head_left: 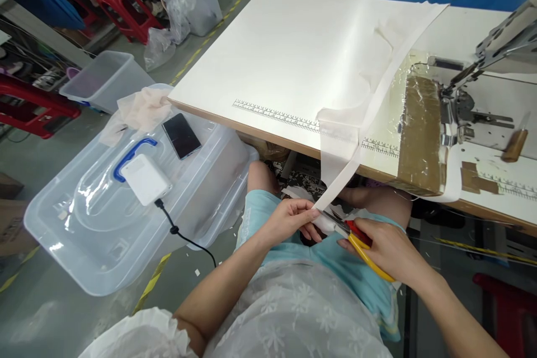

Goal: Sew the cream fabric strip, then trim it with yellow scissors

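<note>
Above my lap, my left hand (296, 220) pinches the lower end of a long white fabric strip (335, 183). The strip runs up over the table's front edge, joined to thin, sheer white fabric (339, 123) lying on the tabletop. My right hand (384, 246) grips a pair of scissors (364, 254) with yellow and red handles. Their dark blades point left, close to the strip's end beside my left fingers. Whether the blades touch the cloth I cannot tell. Some white fabric (300, 194) hangs below the table near my knees.
A sewing machine (461, 103) stands on the right of the white table (268, 45); a wooden-handled tool (515, 144) lies beside it. At left, a lidded plastic bin (79, 235) bears a phone (182, 135), a white device (146, 179) with a cable, and pale cloth (145, 109).
</note>
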{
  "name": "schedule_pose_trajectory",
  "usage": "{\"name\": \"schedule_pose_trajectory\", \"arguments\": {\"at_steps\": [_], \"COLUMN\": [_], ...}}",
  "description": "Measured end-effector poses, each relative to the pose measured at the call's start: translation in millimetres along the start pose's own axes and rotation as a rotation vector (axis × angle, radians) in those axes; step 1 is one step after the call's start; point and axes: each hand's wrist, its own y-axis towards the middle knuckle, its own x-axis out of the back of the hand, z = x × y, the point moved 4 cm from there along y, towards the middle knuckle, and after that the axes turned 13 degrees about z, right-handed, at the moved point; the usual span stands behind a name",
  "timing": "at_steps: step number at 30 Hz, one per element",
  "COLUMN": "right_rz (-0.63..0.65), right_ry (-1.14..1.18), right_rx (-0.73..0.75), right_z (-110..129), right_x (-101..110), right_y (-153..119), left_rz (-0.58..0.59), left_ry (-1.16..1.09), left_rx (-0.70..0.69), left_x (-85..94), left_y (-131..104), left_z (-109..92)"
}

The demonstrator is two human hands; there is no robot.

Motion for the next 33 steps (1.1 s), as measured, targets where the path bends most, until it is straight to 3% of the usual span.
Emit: {"name": "schedule_pose_trajectory", "arguments": {"at_steps": [7,10,12,14,16,18,20,22,24,27,29,31,33], "right_rz": [-0.04,-0.088,-0.105,-0.108,-0.106,-0.113,-0.135,-0.17,-0.224,-0.28,-0.271,-0.248,-0.22], "right_ry": [0.054,0.052,0.071,0.129,0.195,0.238,0.263,0.285,0.314,0.369,0.41,0.452,0.491], "right_rx": [0.014,0.014,0.012,0.018,0.026,0.027,0.02,-0.001,-0.032,-0.052,-0.065,-0.087,-0.091], "right_z": [3.0,-1.0,-4.8,-7.8,-9.4,-9.5,-9.6,-12.0,-18.5,-33.0,-41.8,-45.9,-42.8], "right_x": [-3.6,-7.6,-12.5,-18.5,-23.7,-25.9,-24.6,-21.1,-18.0,-19.1,-24.2,-29.1,-31.0], "right_y": [6.9,1.1,-5.6,-12.0,-16.6,-19.3,-22.1,-27.1,-35.2,-48.6,-53.4,-52.6,-46.6], "left_rz": [0.024,0.013,-0.144,-0.387,-0.535,-0.53,-0.453,-0.376,-0.391,-0.657,-0.794,-0.835,-0.687], "left_ry": [0.046,0.218,0.47,0.766,1.002,1.121,1.107,0.978,0.824,0.709,0.704,0.716,0.651], "left_rx": [0.006,0.02,-0.059,-0.215,-0.372,-0.476,-0.513,-0.479,-0.347,-0.026,0.095,0.132,0.093], "left_x": [-0.7,6.1,16.7,24.4,22.4,14.4,8.2,11.3,29.2,76.3,98.6,101.1,81.6], "left_y": [-1.3,-4.9,-7.0,-7.6,-1.9,11.5,26.3,35.6,35.2,12.0,-10.3,-28.3,-34.3], "left_z": [1.1,-6.0,-20.5,-41.4,-58.9,-67.9,-67.9,-59.4,-42.8,-10.4,6.8,17.1,21.4]}}
